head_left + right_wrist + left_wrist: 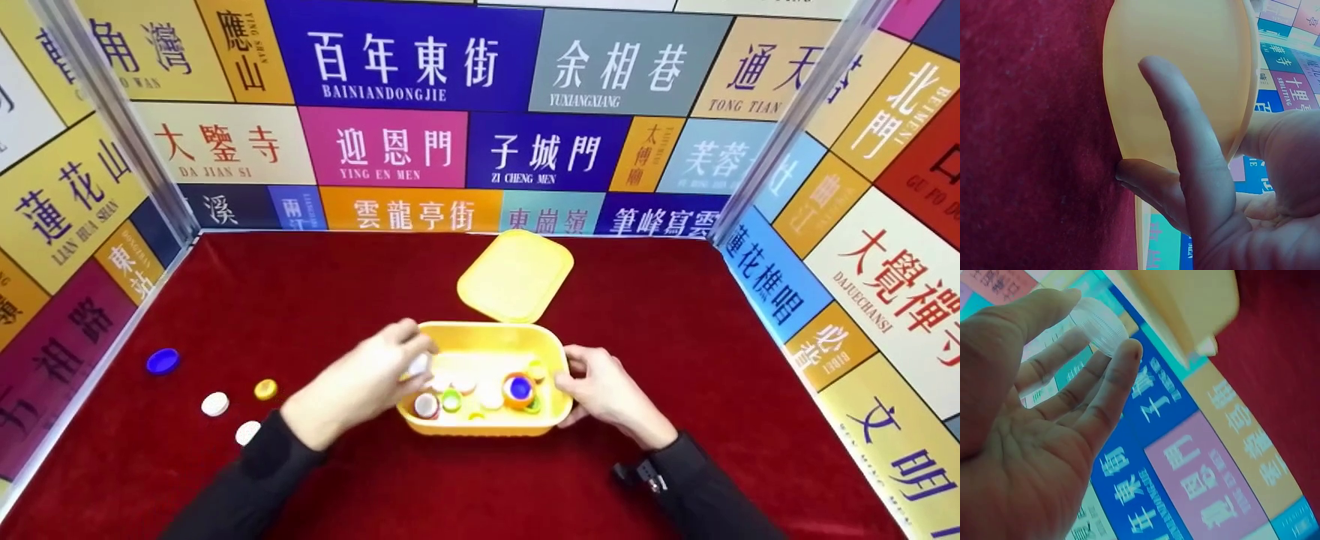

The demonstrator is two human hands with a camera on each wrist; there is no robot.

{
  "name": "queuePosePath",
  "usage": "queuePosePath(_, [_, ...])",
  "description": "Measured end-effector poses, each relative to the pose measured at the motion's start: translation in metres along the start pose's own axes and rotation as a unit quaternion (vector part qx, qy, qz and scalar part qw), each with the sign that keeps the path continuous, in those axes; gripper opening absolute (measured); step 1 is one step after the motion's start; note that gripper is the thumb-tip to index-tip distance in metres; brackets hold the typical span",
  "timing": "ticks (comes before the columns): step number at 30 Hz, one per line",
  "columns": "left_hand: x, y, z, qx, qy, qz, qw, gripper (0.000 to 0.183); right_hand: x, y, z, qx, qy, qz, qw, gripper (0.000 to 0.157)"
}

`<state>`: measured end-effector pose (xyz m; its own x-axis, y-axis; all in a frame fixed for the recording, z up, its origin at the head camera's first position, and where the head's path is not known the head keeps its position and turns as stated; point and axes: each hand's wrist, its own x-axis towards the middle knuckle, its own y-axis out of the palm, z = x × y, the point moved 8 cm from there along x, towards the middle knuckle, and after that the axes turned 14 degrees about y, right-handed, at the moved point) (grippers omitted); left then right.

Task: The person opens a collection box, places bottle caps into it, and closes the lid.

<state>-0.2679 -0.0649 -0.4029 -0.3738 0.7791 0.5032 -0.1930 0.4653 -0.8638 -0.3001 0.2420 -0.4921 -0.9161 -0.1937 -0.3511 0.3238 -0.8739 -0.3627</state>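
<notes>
Between its thumb and fingertips my left hand (360, 386) pinches a whitish, see-through ridged bottle cap (1100, 326), over the left end of a yellow plastic box (487, 430). My right hand (611, 390) grips the box's right end; in the right wrist view its fingers (1185, 112) lie along the outer wall. Several caps lie inside the box: a white cap (427, 406) and a green cap (451, 400) near the front, and a blue cap (520, 388) within an orange ring-shaped piece toward the right. Glare blurs some of the others.
Behind the box lies a yellow lid (516, 276). Left of my left arm, a blue cap (163, 361), two white caps, one partly beside the sleeve, and an orange-yellow cap (265, 388) rest on the red cloth (337, 277). Printed panels wall the back and sides.
</notes>
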Motion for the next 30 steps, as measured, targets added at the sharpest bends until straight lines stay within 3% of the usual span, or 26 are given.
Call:
queuePosePath(10, [0.016,0.037,-0.022,-0.045,0.015,0.056,0.9973,0.02,0.003,-0.002,-0.001,-0.005,0.006,-0.005,1.0,0.047])
queuePosePath(14, [0.021,0.045,-0.027,-0.031,0.034,0.058,0.9972,0.017,0.002,-0.002,0.0,-0.006,0.004,-0.005,1.0,0.047])
queuePosePath(20, [0.018,0.05,-0.026,-0.015,0.025,0.068,0.9972,0.016,0.0,-0.002,0.003,-0.006,-0.004,0.002,1.0,0.05])
queuePosePath(30, [0.01,0.04,-0.02,-0.024,-0.004,0.068,0.9974,0.019,0.0,0.0,0.002,0.0,-0.001,0.005,1.0,0.052])
